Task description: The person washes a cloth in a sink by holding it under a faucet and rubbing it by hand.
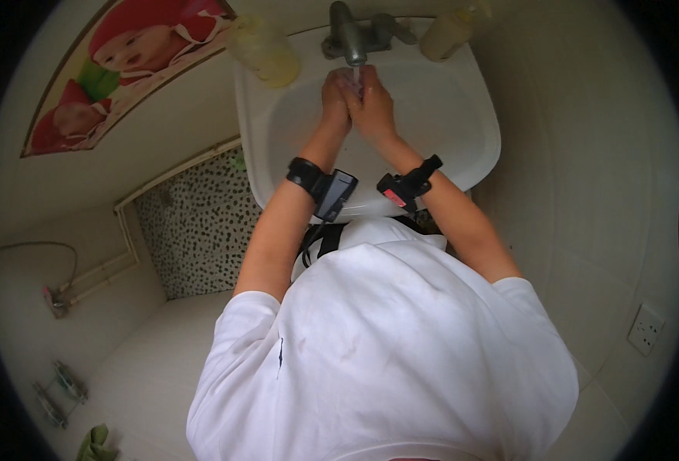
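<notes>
My left hand [334,98] and my right hand [374,106] are together beneath the spout of a metal faucet [348,37]. A thin stream of water [356,74] falls between them. Something pale and pinkish shows where the hands meet; whether it is a small object or wet fingers, I cannot tell. Both hands are over the basin of a white ceramic sink [431,115]. Black straps with small devices go round both wrists: a grey box [336,195] on the left and a black unit with a red label [396,196] on the right.
A yellowish translucent plastic container [267,57] stands on the sink's back left corner, a pump bottle [447,37] on the back right. The faucet handle [394,27] lies right of the spout. Tiled wall [558,150] rises close on the right. Pebble-patterned floor [201,219] is at left.
</notes>
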Demonstrator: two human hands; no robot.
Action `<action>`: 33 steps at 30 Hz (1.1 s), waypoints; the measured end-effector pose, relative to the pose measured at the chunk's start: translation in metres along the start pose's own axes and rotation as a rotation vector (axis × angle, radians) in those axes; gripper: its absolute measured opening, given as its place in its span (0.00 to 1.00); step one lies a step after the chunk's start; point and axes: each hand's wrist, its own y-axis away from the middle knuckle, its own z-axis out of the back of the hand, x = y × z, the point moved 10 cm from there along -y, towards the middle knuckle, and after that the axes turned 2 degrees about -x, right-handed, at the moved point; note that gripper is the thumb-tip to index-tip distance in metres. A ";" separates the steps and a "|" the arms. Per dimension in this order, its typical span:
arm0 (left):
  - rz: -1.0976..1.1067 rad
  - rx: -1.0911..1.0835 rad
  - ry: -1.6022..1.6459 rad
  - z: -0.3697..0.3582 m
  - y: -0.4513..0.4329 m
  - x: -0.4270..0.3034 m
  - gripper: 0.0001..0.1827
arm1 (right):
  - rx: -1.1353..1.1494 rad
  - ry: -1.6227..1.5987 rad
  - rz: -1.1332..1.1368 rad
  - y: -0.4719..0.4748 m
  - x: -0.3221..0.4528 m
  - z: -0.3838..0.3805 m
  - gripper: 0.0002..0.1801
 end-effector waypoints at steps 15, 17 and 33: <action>0.243 -0.190 -0.123 0.010 0.031 0.032 0.18 | 0.115 0.243 -0.049 0.004 -0.031 0.005 0.17; 0.242 -0.179 -0.193 0.006 0.025 0.031 0.17 | 0.150 0.301 -0.094 -0.011 -0.044 0.006 0.18; 0.153 0.156 -0.130 -0.050 0.037 -0.018 0.19 | 0.070 0.217 -0.059 -0.004 0.002 0.030 0.19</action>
